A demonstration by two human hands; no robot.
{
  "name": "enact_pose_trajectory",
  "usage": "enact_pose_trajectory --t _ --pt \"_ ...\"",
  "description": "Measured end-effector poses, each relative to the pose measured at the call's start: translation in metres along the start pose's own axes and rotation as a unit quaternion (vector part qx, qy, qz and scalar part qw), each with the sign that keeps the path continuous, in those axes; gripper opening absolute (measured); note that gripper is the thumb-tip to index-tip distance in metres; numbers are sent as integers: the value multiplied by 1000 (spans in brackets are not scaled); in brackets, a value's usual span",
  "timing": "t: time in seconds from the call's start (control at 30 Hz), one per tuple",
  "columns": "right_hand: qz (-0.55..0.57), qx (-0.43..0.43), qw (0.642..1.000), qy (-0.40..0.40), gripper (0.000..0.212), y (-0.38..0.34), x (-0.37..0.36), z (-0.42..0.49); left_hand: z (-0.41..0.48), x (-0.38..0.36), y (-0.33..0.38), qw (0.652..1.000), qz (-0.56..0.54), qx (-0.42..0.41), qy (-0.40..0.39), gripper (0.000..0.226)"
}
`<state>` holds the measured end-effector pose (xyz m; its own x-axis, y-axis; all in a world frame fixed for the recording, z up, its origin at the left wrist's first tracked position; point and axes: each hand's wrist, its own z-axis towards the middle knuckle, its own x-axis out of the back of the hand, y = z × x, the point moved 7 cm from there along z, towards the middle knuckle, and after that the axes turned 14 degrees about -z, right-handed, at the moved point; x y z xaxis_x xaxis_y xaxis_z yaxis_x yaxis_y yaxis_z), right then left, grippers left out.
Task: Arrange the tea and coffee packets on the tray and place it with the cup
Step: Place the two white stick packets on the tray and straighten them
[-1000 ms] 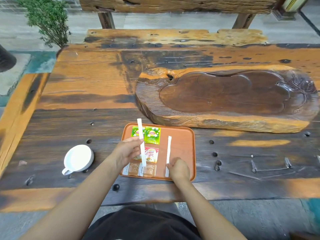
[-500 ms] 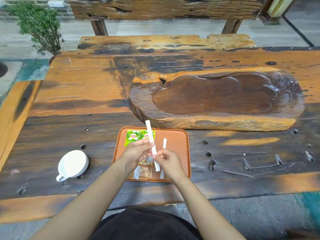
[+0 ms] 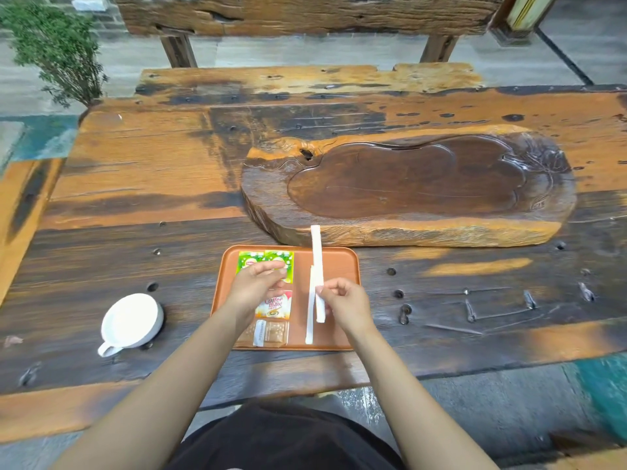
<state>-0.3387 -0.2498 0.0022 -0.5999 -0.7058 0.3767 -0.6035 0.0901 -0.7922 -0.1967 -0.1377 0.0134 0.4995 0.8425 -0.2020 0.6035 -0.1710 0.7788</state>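
An orange tray (image 3: pixel 342 262) lies at the table's near edge. On it are green tea packets (image 3: pixel 251 257), a Coffee-mate packet (image 3: pixel 275 305), brown packets (image 3: pixel 271 333) and a white stick packet (image 3: pixel 309 317) lying lengthwise. My right hand (image 3: pixel 346 301) pinches a second white stick (image 3: pixel 317 259), which points away from me above the tray. My left hand (image 3: pixel 252 288) hovers over the green packets with loosely spread fingers and nothing in it. A white cup (image 3: pixel 130 321) sits left of the tray.
A big carved wooden tea tray (image 3: pixel 407 191) fills the table beyond the orange tray. A potted shrub (image 3: pixel 57 49) stands at the far left corner. A bench (image 3: pixel 305 15) runs behind the table. Metal studs and nails (image 3: pixel 403 313) dot the planks to the right.
The white stick has passed from my left hand to my right hand and moved right, over the other stick. My left hand let go and shifted up over the green packets.
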Motion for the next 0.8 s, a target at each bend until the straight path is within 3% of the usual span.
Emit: enact_pose_trajectory --t 0.07,0.2,0.37,0.5,0.8 --pt "-18 -55 998 20 27 21 9 6 3 34 0 991 94 -46 82 23" --pt "-120 -117 985 29 31 56 10 16 -7 98 -8 927 305 -87 201 30" --pt "-208 -136 968 26 33 67 -4 17 -9 125 -34 918 349 -48 184 39" --pt "-267 -121 955 39 5 64 -8 15 -5 134 -43 922 343 -9 181 43" --pt "-345 -101 932 50 17 66 -7 10 3 141 -44 916 360 2 178 41"
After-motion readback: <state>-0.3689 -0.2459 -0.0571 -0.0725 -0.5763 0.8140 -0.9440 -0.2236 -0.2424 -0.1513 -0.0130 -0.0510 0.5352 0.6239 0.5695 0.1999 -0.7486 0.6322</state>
